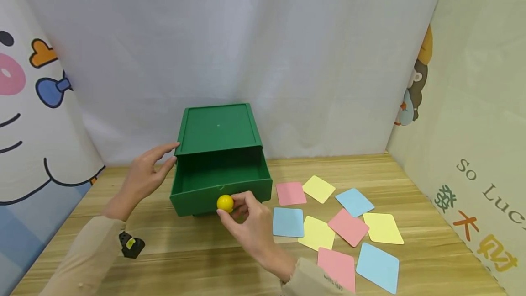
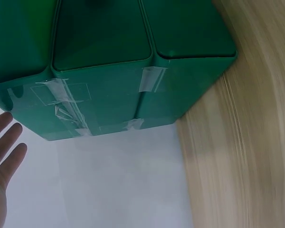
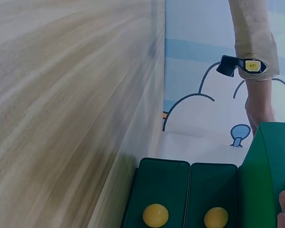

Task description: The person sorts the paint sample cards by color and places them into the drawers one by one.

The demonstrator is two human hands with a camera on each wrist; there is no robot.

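A green drawer cabinet [image 1: 218, 127] stands on the table with its top drawer [image 1: 222, 175] pulled out, and the visible inside of that drawer is bare. My right hand [image 1: 255, 227] pinches the round yellow knob [image 1: 224, 203] on the drawer's front between thumb and fingers. At the cabinet's upper left edge, my left hand [image 1: 145, 172] has its fingertips against the side, fingers extended. In the left wrist view, the fingers [image 2: 12, 156] appear spread beside the taped tiers. Two lower drawers, with yellow knobs [image 3: 156, 215], show closed in the right wrist view.
Several pink, yellow and blue paper squares [image 1: 288, 222] lie on the wooden table [image 1: 185, 259] right of the cabinet. A pale cloth [image 1: 312, 58] hangs behind it, and printed cloths stand at both sides. A black device [image 1: 131, 245] is at the left wrist.
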